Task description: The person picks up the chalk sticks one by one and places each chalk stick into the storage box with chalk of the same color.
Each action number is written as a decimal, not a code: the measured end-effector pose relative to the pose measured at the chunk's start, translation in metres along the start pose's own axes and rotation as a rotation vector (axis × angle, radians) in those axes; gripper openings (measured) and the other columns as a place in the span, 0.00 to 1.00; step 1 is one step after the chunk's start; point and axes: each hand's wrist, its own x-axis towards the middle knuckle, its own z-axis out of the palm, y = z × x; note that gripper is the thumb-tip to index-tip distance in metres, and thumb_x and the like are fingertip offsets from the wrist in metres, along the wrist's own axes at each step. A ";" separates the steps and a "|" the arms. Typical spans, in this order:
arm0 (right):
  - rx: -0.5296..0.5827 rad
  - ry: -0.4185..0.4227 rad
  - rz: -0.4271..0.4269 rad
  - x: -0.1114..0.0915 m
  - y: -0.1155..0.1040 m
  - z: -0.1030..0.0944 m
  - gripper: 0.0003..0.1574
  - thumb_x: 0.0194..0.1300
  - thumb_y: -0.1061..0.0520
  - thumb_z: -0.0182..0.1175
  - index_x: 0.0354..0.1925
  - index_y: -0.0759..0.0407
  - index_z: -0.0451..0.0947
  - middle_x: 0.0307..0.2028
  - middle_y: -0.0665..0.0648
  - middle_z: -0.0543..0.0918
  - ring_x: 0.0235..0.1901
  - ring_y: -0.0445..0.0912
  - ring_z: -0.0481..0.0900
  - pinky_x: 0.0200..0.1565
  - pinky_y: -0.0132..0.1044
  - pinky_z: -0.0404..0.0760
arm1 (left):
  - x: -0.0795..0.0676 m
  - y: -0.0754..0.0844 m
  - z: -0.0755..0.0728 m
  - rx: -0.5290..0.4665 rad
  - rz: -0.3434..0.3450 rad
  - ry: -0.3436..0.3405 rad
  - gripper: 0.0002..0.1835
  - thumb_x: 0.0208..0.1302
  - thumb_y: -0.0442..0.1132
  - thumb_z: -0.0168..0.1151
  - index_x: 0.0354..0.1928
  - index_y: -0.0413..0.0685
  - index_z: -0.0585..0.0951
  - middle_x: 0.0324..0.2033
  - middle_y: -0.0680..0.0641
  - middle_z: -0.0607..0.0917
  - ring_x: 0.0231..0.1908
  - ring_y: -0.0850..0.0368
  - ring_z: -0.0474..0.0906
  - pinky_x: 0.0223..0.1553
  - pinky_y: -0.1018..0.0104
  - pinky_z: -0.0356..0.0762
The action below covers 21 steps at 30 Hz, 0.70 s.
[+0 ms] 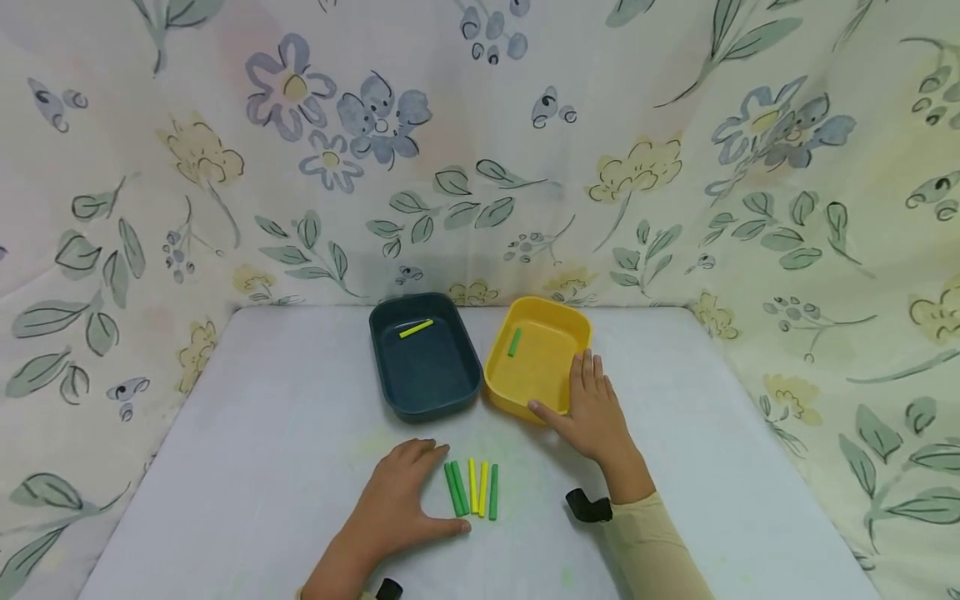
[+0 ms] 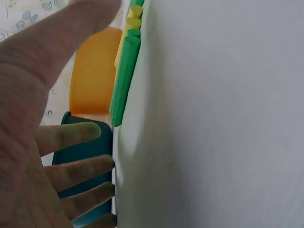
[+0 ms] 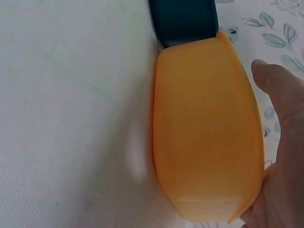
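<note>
Several short thin sticks in green [image 1: 492, 492] and yellow [image 1: 483, 489], crayon-like, lie side by side on the white table. My left hand [image 1: 397, 500] is spread at their left, thumb below and fingers above, with nothing gripped. In the left wrist view its fingers [image 2: 80, 172] are parted, and a green stick [image 2: 126, 78] lies beyond them. My right hand [image 1: 596, 408] rests at the right side of a yellow tray [image 1: 536, 392], fingers extended along the rim. In the right wrist view the tray [image 3: 206, 128] stands beside the thumb [image 3: 275, 80]. One green stick [image 1: 514, 342] is inside that tray.
Left of the yellow tray stands a dark teal tray [image 1: 427, 375] holding one yellow stick [image 1: 416, 328]. Behind the white table [image 1: 262, 467] hangs a floral cloth [image 1: 315, 233]. A black strap piece [image 1: 588, 506] shows at the right wrist.
</note>
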 end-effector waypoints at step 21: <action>-0.053 0.027 -0.010 0.000 -0.002 0.002 0.83 0.64 0.11 0.49 0.84 0.72 0.37 0.85 0.71 0.40 0.86 0.64 0.37 0.82 0.64 0.45 | 0.001 -0.003 0.009 0.080 0.033 0.037 0.44 0.47 0.70 0.81 0.62 0.52 0.85 0.70 0.42 0.78 0.71 0.37 0.70 0.67 0.32 0.71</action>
